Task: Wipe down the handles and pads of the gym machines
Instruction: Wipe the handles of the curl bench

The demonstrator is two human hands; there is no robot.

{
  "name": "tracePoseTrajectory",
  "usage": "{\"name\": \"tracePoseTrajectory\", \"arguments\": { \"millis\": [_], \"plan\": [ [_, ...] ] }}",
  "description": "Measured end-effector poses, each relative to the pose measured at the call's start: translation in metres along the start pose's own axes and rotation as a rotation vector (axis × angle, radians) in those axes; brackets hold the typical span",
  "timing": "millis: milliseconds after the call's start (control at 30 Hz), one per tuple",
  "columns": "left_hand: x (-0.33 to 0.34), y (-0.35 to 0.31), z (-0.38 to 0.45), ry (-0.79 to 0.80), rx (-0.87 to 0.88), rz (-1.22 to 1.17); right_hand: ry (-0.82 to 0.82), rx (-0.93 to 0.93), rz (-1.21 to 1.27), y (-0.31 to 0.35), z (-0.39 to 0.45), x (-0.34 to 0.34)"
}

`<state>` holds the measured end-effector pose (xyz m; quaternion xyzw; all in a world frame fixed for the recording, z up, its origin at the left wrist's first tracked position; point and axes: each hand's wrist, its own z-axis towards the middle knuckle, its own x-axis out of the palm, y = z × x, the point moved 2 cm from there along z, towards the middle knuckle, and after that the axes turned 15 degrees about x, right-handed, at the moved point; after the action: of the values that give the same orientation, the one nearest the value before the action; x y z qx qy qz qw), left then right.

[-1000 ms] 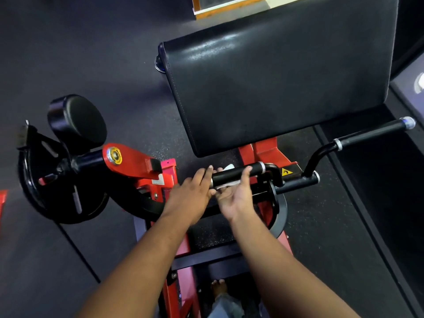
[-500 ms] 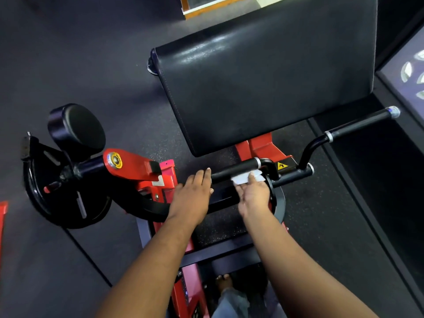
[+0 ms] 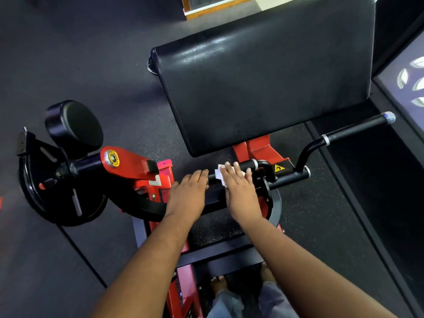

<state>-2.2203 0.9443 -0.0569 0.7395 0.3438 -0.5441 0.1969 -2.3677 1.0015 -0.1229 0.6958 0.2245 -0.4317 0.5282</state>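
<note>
Handle of black foam runs left to right and climbs slightly toward a silver collar at its right end, just below the big glossy black arm pad. My right hand lies over it with fingers nearly straight, pressing a small white wipe flat against the bar. My left hand rests on the handle's left end, fingers bent over it. Red painted frame sits beside it.

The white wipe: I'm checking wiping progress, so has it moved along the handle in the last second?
Yes. The white wipe, under the right hand, went toward the handle's silver collar, then back leftward.
</note>
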Motion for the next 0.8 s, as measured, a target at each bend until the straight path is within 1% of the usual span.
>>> {"name": "tracePoseTrajectory", "arguments": {
  "millis": [33,67,133,167,200,267,300,333,367,433,467,500,533,600,633,667,700,767,800],
  "plan": [
    [0.002,0.000,0.000,0.003,-0.005,0.002,-0.013,-0.032,-0.078,-0.008,0.005,-0.003],
    [0.004,0.000,0.001,0.011,-0.011,-0.002,-0.029,-0.012,-0.133,-0.018,0.012,-0.006],
    [0.006,0.000,0.003,0.036,-0.017,-0.011,-0.077,0.113,-0.172,-0.034,0.023,-0.013],
    [0.008,0.000,0.002,0.041,-0.015,-0.006,-0.068,0.131,-0.172,-0.033,0.025,-0.014],
    [0.008,0.000,0.002,0.043,-0.013,0.000,-0.022,0.087,-0.153,-0.026,0.026,-0.013],
    [0.007,0.001,0.002,0.049,-0.013,-0.005,0.110,-0.105,-0.110,-0.007,0.020,-0.008],
    [0.007,0.002,0.001,0.053,-0.011,-0.008,0.134,-0.188,-0.109,-0.002,0.018,-0.008],
    [0.007,0.003,0.001,0.056,-0.009,-0.006,0.114,-0.225,-0.123,-0.005,0.019,-0.010],
    [0.008,0.004,0.001,0.061,-0.005,-0.006,0.068,-0.197,-0.151,-0.013,0.024,-0.014],
    [0.008,0.005,0.001,0.077,-0.004,-0.019,-0.034,0.015,-0.209,-0.036,0.035,-0.021],
    [0.009,0.005,0.002,0.087,-0.004,-0.021,-0.058,0.110,-0.227,-0.041,0.036,-0.023],
    [0.008,0.005,0.002,0.104,-0.003,-0.019,-0.050,0.131,-0.225,-0.038,0.034,-0.023],
    [0.008,0.005,0.002,0.121,-0.001,-0.017,-0.026,0.074,-0.209,-0.028,0.030,-0.019],
    [0.006,0.004,0.002,0.144,0.003,-0.009,0.077,-0.138,-0.164,-0.006,0.016,-0.012],
    [0.004,0.003,0.002,0.150,0.003,-0.004,0.101,-0.216,-0.150,-0.002,0.012,-0.010],
    [0.003,0.002,0.002,0.155,0.002,0.000,0.089,-0.237,-0.144,-0.004,0.015,-0.011],
    [0.003,0.002,0.002,0.158,-0.001,0.001,0.051,-0.182,-0.147,-0.012,0.021,-0.013],
    [0.004,0.003,0.003,0.165,-0.006,0.002,-0.033,0.089,-0.136,-0.032,0.034,-0.016],
    [0.005,0.003,0.004,0.164,-0.009,-0.002,-0.053,0.186,-0.126,-0.033,0.036,-0.016]
  ]
}}
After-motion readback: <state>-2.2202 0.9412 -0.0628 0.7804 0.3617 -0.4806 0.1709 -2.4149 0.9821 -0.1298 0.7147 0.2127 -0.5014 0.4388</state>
